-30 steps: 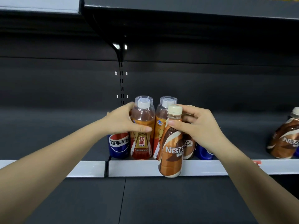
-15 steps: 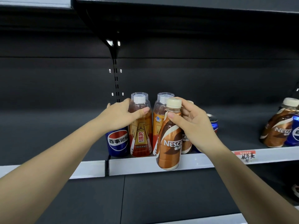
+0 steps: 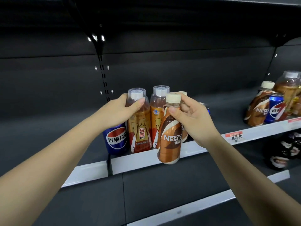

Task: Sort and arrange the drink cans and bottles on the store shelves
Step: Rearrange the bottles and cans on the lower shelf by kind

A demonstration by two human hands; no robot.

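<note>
Head cam is looking at a dark store shelf [image 3: 192, 148] with a little cluster of drinks near its front edge. Right hand [image 3: 193, 118] is pinching a Nescafe bottle [image 3: 170, 136] just under its cream cap, and the bottle hangs out in front of the shelf lip rather than standing on it, tilted a bit. Looks like a second Nescafe is tucked behind that hand too, but I can't tell if the fingers actually hold it. Left hand [image 3: 120, 110] is wrapped round the neck of the red-label energy drink bottle [image 3: 140, 123], which stands on the shelf between a blue Pepsi can [image 3: 116, 139] and a matching orange bottle [image 3: 157, 115]. More bottles and a can sit well off to the right. My guess on handling: full plastic bottles, so a fair bit of weight, rigid enough not to crush, but the shrink sleeve is glossy and probably slick. A neck pinch lets the bottle swing, so I'd grab lower round the waist before setting it down upright.
</note>
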